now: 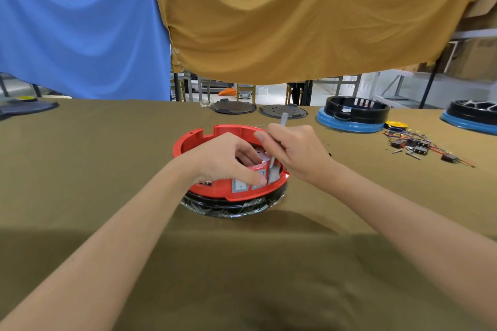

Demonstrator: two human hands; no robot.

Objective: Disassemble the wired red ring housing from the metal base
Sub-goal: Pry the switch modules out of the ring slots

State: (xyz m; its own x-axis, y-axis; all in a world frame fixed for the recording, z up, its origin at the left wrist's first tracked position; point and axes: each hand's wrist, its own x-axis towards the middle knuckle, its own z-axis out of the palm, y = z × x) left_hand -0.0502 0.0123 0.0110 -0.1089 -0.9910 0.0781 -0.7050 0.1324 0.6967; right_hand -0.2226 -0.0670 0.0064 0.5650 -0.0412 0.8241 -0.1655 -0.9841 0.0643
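The red ring housing [215, 191] sits on a black base [231, 208] wrapped in clear film, in the middle of the table. Grey rocker switches [240, 185] line its front wall. My left hand [223, 158] grips the front wall, thumb on the switches outside and fingers curled inside the ring. My right hand [293, 150] holds a thin grey tool [279, 131], its tip pointing down inside the housing behind the rightmost switch. The wiring inside is hidden by my hands.
An olive cloth [107, 169] covers the table. Two dark round plates [233, 107] lie at the back. Black rings on blue bases [352, 114] stand at the back right, with a yellow disc [396, 124] and loose wired switches [419, 145]. Blue and mustard cloths hang behind.
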